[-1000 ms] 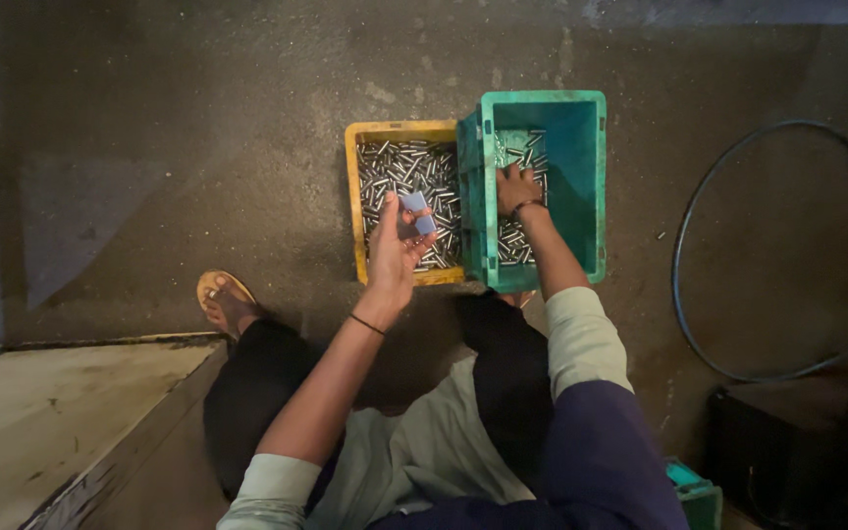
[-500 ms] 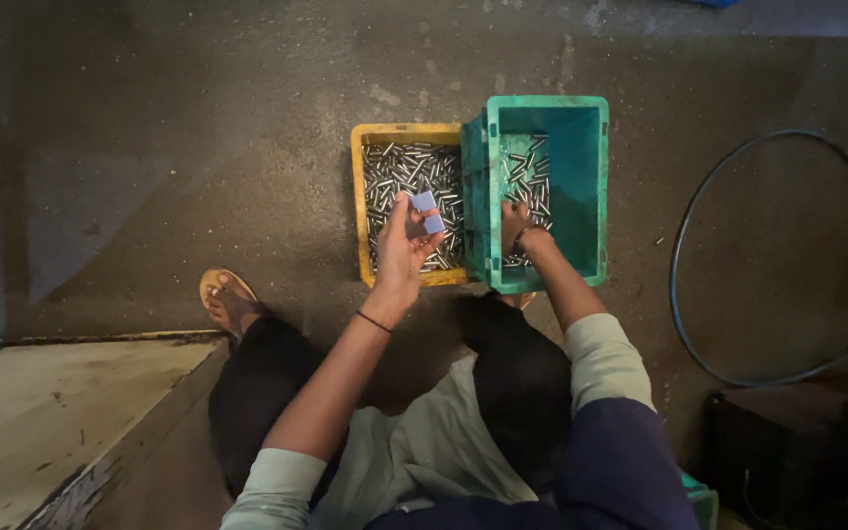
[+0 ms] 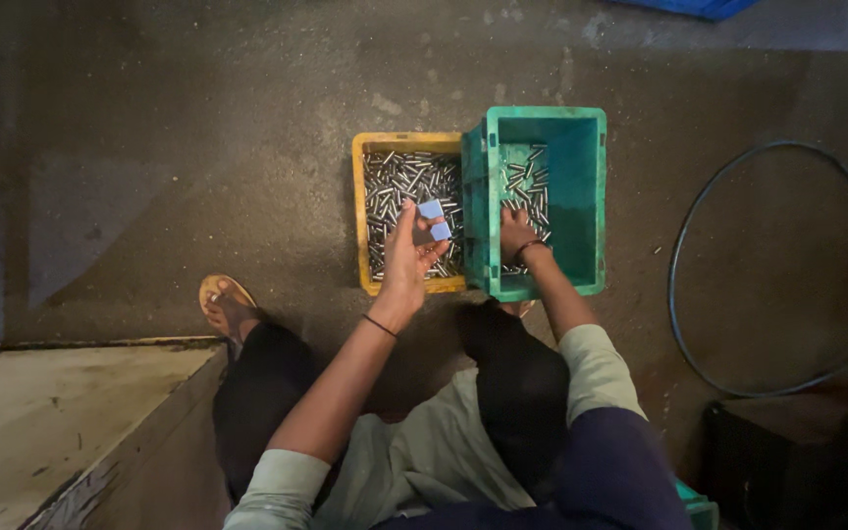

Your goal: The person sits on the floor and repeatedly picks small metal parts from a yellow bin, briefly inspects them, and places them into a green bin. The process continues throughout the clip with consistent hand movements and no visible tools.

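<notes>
Person seated on a concrete floor [image 3: 198,118], both hands at two bins of small metal pins.

Green bin [image 3: 581,196] sits touching the right side of the yellow bin [image 3: 358,216], both just ahead of the hands; a black hose [image 3: 684,226] loops on the floor well to the right of the right hand, and a sandal [image 3: 225,292] lies near, to the left of and behind the left hand. Yellow bin is nearly full of pins [image 3: 395,191]; the green bin holds a thinner scatter along its left side. Left hand [image 3: 406,260] is raised over the yellow bin, fingers pinching a small pale-blue block [image 3: 434,220] at its tips. Right hand [image 3: 514,234] is down inside the green bin, fingers curled among the pins; cannot tell whether it grips any.
</notes>
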